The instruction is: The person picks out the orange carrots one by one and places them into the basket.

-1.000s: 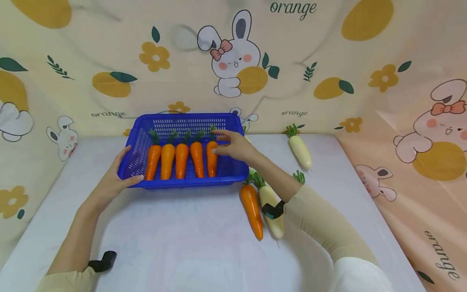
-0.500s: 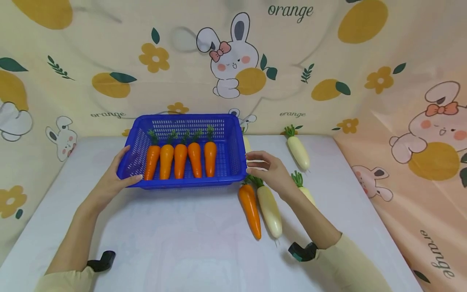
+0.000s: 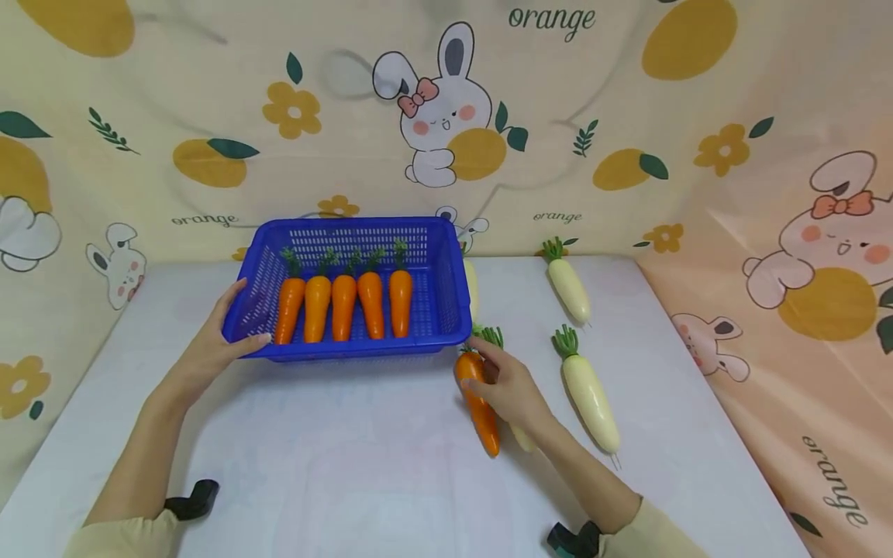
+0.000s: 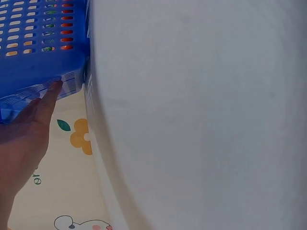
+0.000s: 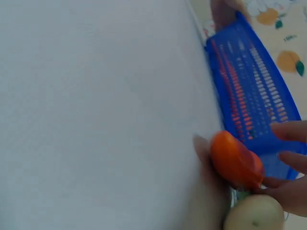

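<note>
A blue plastic basket with slotted walls holds a row of several orange carrots, their green tops toward the back. My left hand grips its left front corner, thumb over the front rim and fingers along the side wall; in the left wrist view the basket shows from outside. Off the basket's right front corner lies one more carrot. Over its upper part my right hand reaches with fingers and thumb spread, the thumb overlapping the carrot. That hand partly hides a white radish beside it.
Two white radishes lie farther right, a rear one and a nearer one. Another radish shows partly behind the basket's right wall. A patterned cloth stands along the back and sides of the white table.
My right hand has left the rightmost carrot inside the basket, moved right past the rim, then come down and forward over the loose carrot. My left hand stays on the basket.
</note>
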A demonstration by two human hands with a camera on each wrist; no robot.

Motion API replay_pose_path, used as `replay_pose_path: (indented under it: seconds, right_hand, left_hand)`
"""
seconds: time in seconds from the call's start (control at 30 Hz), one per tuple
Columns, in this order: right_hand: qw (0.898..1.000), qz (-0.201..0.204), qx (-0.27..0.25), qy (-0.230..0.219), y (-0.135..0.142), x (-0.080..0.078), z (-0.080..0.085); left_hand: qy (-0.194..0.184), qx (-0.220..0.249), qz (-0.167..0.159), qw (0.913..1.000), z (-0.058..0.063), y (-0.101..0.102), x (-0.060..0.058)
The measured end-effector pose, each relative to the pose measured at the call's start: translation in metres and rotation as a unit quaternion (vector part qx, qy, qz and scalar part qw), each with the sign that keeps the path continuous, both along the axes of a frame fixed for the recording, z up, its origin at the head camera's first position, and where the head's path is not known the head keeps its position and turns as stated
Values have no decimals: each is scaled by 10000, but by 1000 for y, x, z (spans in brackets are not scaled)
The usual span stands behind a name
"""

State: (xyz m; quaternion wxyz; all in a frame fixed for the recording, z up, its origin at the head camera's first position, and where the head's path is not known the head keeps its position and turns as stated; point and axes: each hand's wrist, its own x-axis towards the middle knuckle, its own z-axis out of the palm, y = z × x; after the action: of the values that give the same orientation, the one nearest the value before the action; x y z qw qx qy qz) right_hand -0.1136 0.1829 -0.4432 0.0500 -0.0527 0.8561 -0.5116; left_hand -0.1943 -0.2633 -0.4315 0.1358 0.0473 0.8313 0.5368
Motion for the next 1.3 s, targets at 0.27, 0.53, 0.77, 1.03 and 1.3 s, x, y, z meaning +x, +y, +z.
replay_pose_path:
  seconds: [0.27, 0.53, 0.77, 1.03, 1.3]
  right_hand:
    - [9875, 13, 1527, 395, -10, 5, -11]
    - [9808, -61, 1929, 266, -6, 0, -13]
    - [9949, -81, 1004, -45, 6, -7, -9]
    - [9994, -225, 279, -5, 20, -22, 29]
    - [9997, 117, 154, 159, 13, -57, 68]
  left_hand:
    - [-2, 27, -17, 10000, 3, 1, 1]
    - [1, 81, 33, 10000, 1, -1, 1]
    - [-16, 80, 32, 10000, -2, -1, -2]
    - [59, 142, -16, 9999, 0, -1, -3]
    - [29, 123, -4, 9999, 0, 0, -1]
